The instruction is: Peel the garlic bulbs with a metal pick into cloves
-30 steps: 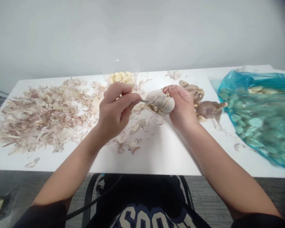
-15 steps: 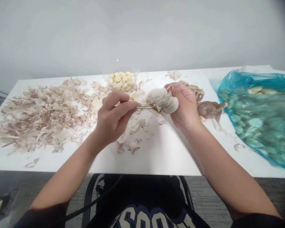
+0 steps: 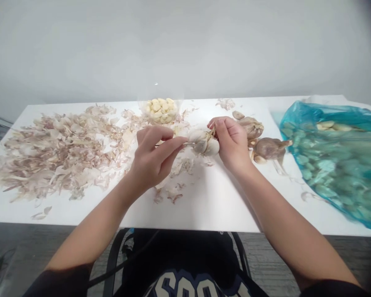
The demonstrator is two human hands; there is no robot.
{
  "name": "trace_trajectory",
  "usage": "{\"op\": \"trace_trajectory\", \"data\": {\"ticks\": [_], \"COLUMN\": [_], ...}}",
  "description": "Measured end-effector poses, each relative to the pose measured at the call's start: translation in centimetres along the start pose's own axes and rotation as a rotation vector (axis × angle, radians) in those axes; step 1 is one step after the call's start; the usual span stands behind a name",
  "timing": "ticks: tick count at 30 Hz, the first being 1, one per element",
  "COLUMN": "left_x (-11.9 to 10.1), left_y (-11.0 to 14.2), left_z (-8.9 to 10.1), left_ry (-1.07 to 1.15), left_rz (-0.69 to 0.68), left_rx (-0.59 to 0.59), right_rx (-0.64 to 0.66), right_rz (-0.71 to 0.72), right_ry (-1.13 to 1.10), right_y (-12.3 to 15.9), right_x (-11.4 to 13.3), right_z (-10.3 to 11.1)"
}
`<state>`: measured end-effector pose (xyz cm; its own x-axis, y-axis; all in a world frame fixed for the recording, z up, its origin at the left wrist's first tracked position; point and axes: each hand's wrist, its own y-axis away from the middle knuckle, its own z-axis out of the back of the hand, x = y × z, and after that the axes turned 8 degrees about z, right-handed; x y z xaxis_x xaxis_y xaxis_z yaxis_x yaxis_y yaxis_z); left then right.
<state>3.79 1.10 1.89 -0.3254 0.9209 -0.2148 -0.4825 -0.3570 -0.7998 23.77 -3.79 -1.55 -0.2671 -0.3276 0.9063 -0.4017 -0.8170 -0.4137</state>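
At the far left of the white desk (image 3: 222, 210), well apart from the left grip, we find a broad heap of dry garlic skins (image 3: 58, 152); its right-hand edge thins out toward that grip. We next observe the left grip (image 3: 156, 154), its thumb and fingers together and clamped on a thin tool (image 3: 194, 142), whose shaft points rightward. Just beyond the left grip we locate a clear container (image 3: 179, 104) with pale peeled cloves (image 3: 160, 108) inside. Nearer to us than the left grip, small skin scraps (image 3: 173, 194) lie flat on the desk. Between the two grips we see the garlic bulb (image 3: 208, 146), raised above the desk, its cloves partly spread; the tool overlaps its left side, and we cannot tell whether the tip enters it. The right grip (image 3: 233, 144) is closed, with its fingertips clamped on the right side of the bulb. Beyond the right grip we note a loose clove (image 3: 238, 115). Just right of this grip rest two further bulbs, one brownish (image 3: 268, 148) and one paler (image 3: 250, 127). Farthest right, well apart from the right grip, we identify a translucent blue bag (image 3: 336, 173) filled with cloves.
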Motion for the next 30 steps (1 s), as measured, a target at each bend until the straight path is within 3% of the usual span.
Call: {"op": "trace_trajectory", "data": {"ticks": [8,13,30], "left_x": [1.6,1.6,1.8], "left_y": [1.7,2.2,3.5], "left_z": [1.2,0.9,-0.2], "left_ry": [-0.16,-0.051,-0.013], "left_rz": [0.014,0.088,0.091], "left_rx": [0.078,0.084,0.119], "right_rx": [0.022,0.014,0.027], "right_rz": [0.023,0.027,0.041], "right_ry": [0.102,0.102,0.152], "right_y": [0.0,0.0,0.1], "right_x": [-0.5,-0.9,-1.2], "right_z": [0.1,-0.1,-0.1]}}
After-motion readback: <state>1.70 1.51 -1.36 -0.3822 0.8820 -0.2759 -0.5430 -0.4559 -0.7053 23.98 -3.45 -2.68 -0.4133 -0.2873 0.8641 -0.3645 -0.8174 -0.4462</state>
